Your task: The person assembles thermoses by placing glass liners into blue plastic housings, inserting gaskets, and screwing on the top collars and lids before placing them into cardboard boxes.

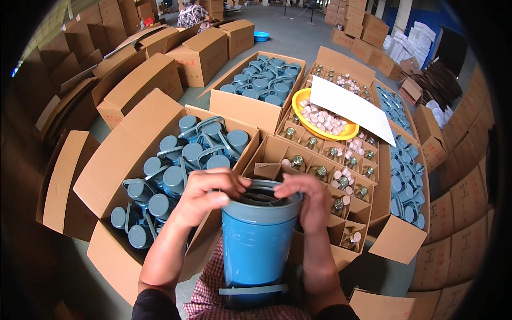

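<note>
Upright between my forearms is a tall blue plastic flask casing (260, 242) with a grey-blue collar round its open top and a pale strap low on its front. My left hand (210, 192) grips the collar's left side, fingers curled over the edge and thumb in front. My right hand (308, 197) is on the right side of the collar, its fingertips bent over the opening and slightly blurred. Inside the mouth a dark round part shows, too shaded to make out. To the left, a carton (114, 184) holds several blue capped flasks with handles (173, 178).
Ahead right, divided cartons (298, 177) hold glass bottles (321, 172). A yellow basin (350, 132) of pinkish stoppers (322, 118) and a white sheet (349, 106) lie on top. More blue-filled cartons (245, 106) stand beyond and at right. Closed cartons (200, 56) flank the area; a person (193, 16) is far back.
</note>
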Tool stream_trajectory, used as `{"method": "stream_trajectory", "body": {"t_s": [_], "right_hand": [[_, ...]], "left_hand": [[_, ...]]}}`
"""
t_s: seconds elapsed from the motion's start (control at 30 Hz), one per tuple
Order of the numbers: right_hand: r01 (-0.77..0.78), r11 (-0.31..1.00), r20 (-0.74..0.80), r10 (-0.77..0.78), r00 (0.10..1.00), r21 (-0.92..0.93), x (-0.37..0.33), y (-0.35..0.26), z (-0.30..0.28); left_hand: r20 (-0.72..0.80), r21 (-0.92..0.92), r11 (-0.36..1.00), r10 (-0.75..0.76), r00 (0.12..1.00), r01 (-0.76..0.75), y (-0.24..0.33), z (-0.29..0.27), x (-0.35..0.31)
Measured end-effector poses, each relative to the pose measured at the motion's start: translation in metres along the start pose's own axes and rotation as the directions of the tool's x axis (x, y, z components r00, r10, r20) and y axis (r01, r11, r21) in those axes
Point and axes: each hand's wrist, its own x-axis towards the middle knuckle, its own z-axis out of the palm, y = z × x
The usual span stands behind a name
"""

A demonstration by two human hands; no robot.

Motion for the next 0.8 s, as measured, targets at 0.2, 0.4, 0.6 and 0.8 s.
{"method": "stream_trajectory", "body": {"t_s": [0.2,0.4,0.6,0.8], "right_hand": [[-0.128,0.878,0.056,0.116,0.992,0.460,0.002,0.045,0.012],[-0.149,0.987,0.137,0.139,0.981,0.067,0.007,0.004,-0.007],[-0.147,0.804,0.065,0.134,0.989,0.576,-0.002,0.044,0.007],[-0.071,0.983,0.177,0.041,0.983,0.169,0.008,0.010,-0.012]], "left_hand": [[0.156,0.544,0.815,0.136,0.978,-0.200,0.033,0.040,0.016],[0.171,0.139,0.989,-0.065,0.983,0.041,0.016,0.002,0.013],[0.223,0.482,0.826,0.208,0.953,-0.293,0.028,0.042,0.026],[0.184,-0.036,0.998,-0.040,0.982,0.048,0.004,-0.002,0.016]]}}
